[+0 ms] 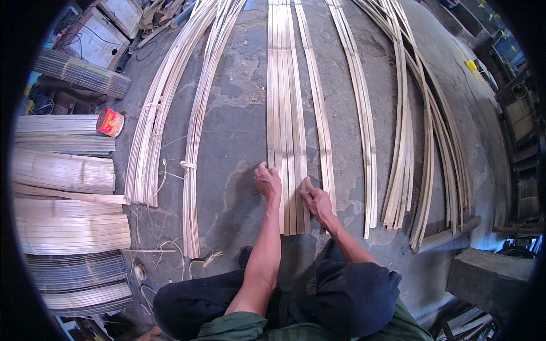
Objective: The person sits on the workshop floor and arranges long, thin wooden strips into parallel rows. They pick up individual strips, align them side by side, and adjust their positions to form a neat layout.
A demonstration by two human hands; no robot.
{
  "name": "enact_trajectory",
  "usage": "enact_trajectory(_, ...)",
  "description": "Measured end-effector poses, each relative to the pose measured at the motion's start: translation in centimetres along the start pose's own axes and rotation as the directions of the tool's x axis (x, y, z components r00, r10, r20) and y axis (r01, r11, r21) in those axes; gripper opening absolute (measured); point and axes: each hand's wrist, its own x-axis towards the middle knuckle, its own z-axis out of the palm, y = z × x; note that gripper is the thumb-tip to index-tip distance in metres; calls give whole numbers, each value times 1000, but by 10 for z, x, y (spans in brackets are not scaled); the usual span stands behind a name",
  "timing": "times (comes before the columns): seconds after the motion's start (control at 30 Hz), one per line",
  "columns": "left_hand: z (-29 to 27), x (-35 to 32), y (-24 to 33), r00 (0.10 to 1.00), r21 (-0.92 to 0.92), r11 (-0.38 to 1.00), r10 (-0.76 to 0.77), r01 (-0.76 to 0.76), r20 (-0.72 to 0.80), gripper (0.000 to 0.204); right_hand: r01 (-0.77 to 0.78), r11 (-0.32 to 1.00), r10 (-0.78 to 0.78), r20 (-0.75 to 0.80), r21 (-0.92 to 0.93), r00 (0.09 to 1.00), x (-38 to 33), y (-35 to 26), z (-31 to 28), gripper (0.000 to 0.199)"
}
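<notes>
Several long pale bamboo strips lie side by side on the grey concrete floor, running away from me. My left hand rests flat on the left edge of this row, near the strips' close ends. My right hand presses on the row's right edge, its fingers spread and touching a further strip just to the right. Neither hand grips anything. My knees in dark trousers fill the lower middle of the view.
Tied bundles of bamboo strips lie left of the row, with looser strips and curved ones to the right. Stacks of short slats line the left side beside a small red tin. A concrete block stands lower right.
</notes>
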Motion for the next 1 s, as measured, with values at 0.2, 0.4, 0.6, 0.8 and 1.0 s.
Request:
enact_trajectory(0.2,6,23,-21,998,-41,999,-19,22,63,22,-115,988,121,-45,101,992,-10,-17,-1,55)
enact_trajectory(0.4,4,19,-4,982,-12,995,-92,95,168,15,-105,968,155,-217,226,964,-22,-28,-9,52)
enact_trajectory(0.6,-1,29,-22,973,-278,936,-179,215,148,19,389,918,-318,-447,74,836,-30,-53,-6,48)
enact_trajectory(0.8,-17,18,11,944,-552,766,-250,330,217,29,363,913,-256,-431,187,865,-5,-61,6,46)
enact_trajectory(1.0,-40,36,8,985,-484,858,-141,173,102,29,32,904,51,-183,426,982,12,-88,28,48)
